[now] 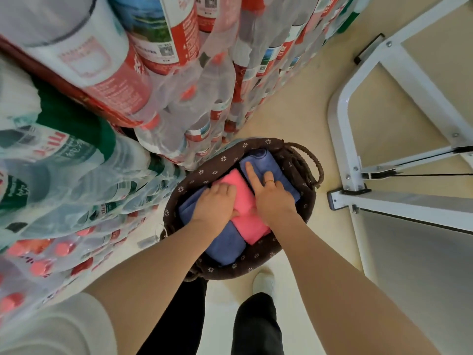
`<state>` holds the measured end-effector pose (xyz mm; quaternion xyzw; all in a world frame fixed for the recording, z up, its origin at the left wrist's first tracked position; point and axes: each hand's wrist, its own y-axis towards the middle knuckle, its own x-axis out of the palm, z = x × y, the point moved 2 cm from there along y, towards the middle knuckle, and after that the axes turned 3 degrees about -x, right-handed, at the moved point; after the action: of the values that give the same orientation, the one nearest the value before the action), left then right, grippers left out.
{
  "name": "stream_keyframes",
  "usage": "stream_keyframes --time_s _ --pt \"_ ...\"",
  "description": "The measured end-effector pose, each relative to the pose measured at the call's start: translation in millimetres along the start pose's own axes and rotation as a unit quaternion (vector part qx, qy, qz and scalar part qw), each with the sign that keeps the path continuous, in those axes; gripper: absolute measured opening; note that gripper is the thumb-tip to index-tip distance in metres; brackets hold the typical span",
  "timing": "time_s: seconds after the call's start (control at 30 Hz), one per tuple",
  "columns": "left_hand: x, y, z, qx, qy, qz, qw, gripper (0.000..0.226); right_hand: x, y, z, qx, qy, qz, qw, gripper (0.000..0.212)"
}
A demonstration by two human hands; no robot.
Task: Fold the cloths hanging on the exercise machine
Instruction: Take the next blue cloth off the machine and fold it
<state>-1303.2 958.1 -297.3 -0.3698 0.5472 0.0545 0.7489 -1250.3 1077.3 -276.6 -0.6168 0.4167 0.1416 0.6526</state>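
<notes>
A round brown basket [238,269] with a flower-print liner stands on the floor below me. Inside lie a folded pink cloth [252,228] in the middle, a folded blue cloth [225,245] at its near left and another blue cloth [263,163] at the far right. My left hand [216,203] lies on the pink cloth's left edge, fingers curled down beside it. My right hand [271,193] presses flat on the pink and far blue cloths, index finger stretched out. The white frame of the exercise machine [348,119] stands to the right, with no cloths seen on it.
Stacked shrink-wrapped packs of water bottles [163,80] tower at the left and far side, touching the basket. The beige floor [302,98] runs between the bottles and the machine frame. My legs and a white shoe [265,280] are just below the basket.
</notes>
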Motion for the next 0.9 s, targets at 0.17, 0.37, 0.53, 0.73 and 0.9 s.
stream_keyframes --time_s 0.17,0.37,0.53,0.73,0.9 --pt "-11.4 -8.8 6.7 -0.056 -0.010 0.013 0.998 0.055 -8.2 10.3 5.4 -0.005 0.035 -0.116 0.993 0.102" --pt "-55.2 -56.5 9.6 -0.102 -0.019 0.066 0.992 0.051 -46.3 -38.4 6.5 -0.115 0.045 -0.036 0.992 0.042" --pt "-82.9 -130.7 22.9 -0.277 -0.229 0.074 0.930 0.037 -63.5 -109.9 5.9 -0.249 0.045 -0.088 0.963 0.013" --pt "-108.7 -269.0 65.9 -0.393 -0.415 0.191 0.798 0.022 -81.9 -181.3 -38.9 -0.337 0.010 -0.111 0.935 0.021" --pt "-88.9 -403.5 114.4 -0.556 -0.452 0.261 0.647 0.022 -60.2 -254.1 -127.7 -0.444 -0.064 -0.155 0.880 0.026"
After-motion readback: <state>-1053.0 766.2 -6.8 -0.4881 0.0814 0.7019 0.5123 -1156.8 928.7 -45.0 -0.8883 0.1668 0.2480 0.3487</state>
